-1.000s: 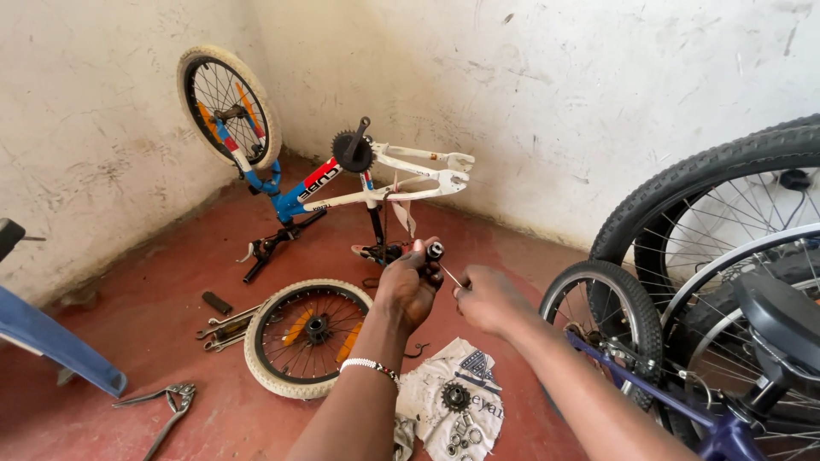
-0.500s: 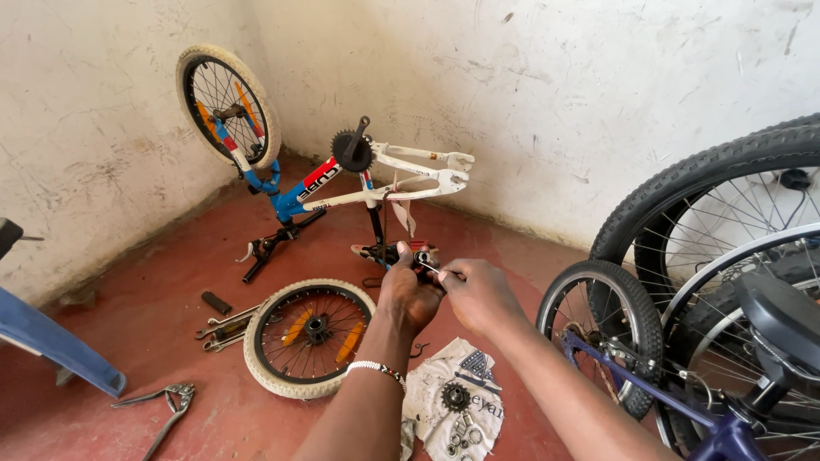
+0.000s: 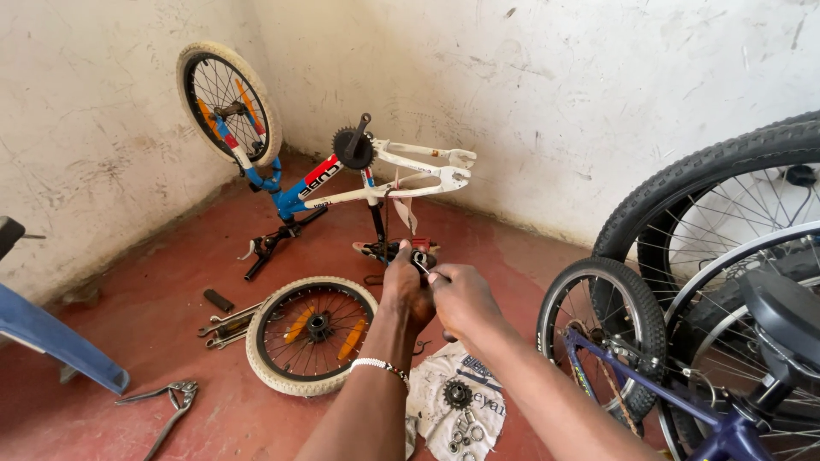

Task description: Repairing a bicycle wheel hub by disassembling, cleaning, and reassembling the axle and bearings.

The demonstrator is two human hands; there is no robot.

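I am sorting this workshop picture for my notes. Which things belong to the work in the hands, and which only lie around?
In the work:
- left hand
- right hand
- small black part held between them

Lying about:
- upturned frame
- loose wheel on the floor
- wrenches
- pliers
- cloth with sprocket
- blue chair
- dark bicycle

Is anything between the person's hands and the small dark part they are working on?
Nothing visible. The left hand holds the small dark part directly, and the right hand touches it with a thin metal piece. The upturned bike frame stands behind them, apart.
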